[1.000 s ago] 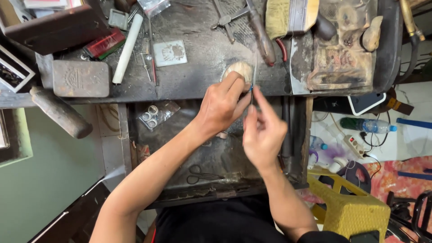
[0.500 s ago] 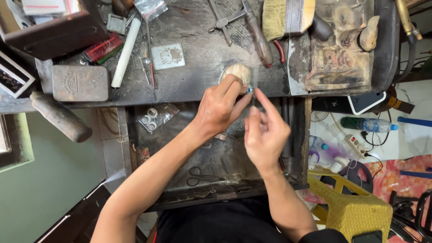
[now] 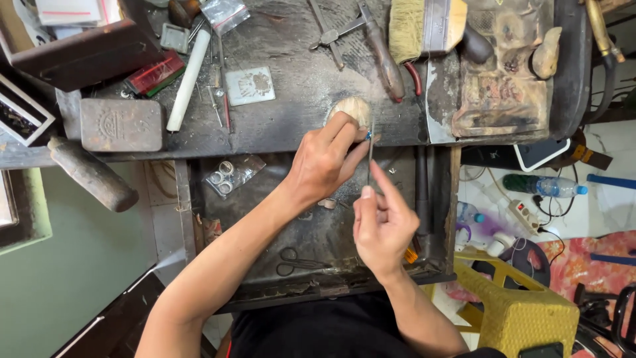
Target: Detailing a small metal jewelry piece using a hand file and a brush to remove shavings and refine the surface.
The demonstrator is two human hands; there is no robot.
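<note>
Two hands worked at the bench (image 3: 278,126) front edge. Left hand (image 3: 324,162) pinched a small blue-tipped piece (image 3: 368,134) against the round wooden peg (image 3: 351,109). Right hand (image 3: 384,222), at 5 o'clock from it, pinched a thin file (image 3: 371,156) upright, its tip touching the piece.

Small blue piece (image 3: 368,134) mostly hidden under left hand (image 3: 324,162) fingertips, too tiny to identify
</note>
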